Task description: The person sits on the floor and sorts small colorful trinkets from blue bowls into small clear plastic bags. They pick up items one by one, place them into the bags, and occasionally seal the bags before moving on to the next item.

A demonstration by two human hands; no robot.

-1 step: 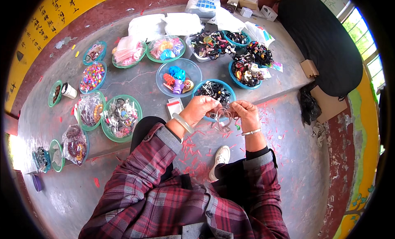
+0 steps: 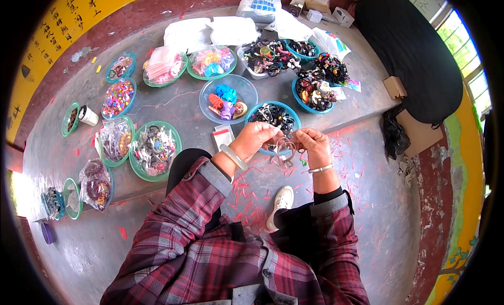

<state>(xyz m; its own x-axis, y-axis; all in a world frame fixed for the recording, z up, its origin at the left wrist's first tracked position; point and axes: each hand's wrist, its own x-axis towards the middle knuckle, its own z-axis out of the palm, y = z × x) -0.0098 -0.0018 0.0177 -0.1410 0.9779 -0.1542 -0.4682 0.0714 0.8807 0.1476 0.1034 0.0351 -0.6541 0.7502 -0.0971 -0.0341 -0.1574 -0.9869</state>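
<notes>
My left hand (image 2: 255, 140) and my right hand (image 2: 314, 142) are held close together in front of me, thumb and fingertips pinched on each. Between them hang thin, pale brownish-pink elastic loops that look like hair ties (image 2: 285, 149); how each finger grips them is too small to see. Just beyond and partly below the hands is a blue basin (image 2: 295, 111) with black hair ties (image 2: 272, 116) in it, its near side partly covered by my hands. Left of this basin, a clear bowl (image 2: 206, 106) contains blue, red and purple scrunchie-like pieces (image 2: 227, 99).
On the raised grey ledge (image 2: 173, 108) stand several basins of hair accessories, among them a green basin (image 2: 137, 168) and a blue basin (image 2: 310, 109). A white cup (image 2: 88, 116) with a dark lid is at the left. Red scraps (image 2: 241, 192) litter the floor around my white shoe (image 2: 283, 198).
</notes>
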